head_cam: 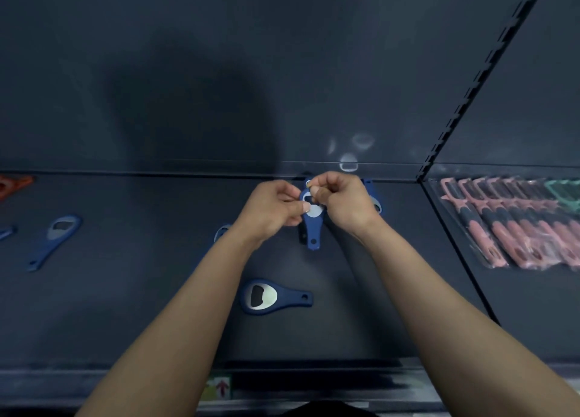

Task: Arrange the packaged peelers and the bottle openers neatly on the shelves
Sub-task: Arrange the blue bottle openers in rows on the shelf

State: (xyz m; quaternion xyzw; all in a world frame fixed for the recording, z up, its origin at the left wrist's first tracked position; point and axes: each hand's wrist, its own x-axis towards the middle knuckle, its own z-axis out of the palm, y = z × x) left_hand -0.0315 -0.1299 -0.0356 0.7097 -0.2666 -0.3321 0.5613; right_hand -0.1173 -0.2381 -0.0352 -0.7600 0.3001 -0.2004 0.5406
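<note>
A dark shelf (125, 307) is viewed from above, with two bare forearms reaching in from the lower edge; the left hand (276, 208) and the right hand (343, 201) are brought together near the back of the shelf, just in front of the back panel (219, 71); a blue bottle opener (313, 234) is held between them, its metal head up among the fingers and its handle pointing back toward the viewer; the head is pinched by the curled fingers and thumb of each hand, one from either side; whether the handle touches the shelf cannot be told. A second opener (374, 198) is partly hidden behind the right hand; a third opener (273, 296) is laid flat nearer the front, between the forearms, head to the left and handle to the right; a fourth opener (220, 232) is mostly covered by the left forearm; a fifth opener (53, 241) is laid diagonally well to the left; an orange item (14, 184) is cut off at the far left, too cropped to be named. Beyond a slotted upright (480, 81), on the neighbouring shelf to the right, packaged peelers (514, 228) with pink handles are laid in an overlapping row; a green peeler (561, 192) is seen at the row's far right end; a price label (219, 387) with a red arrow is fixed to the front rail.
</note>
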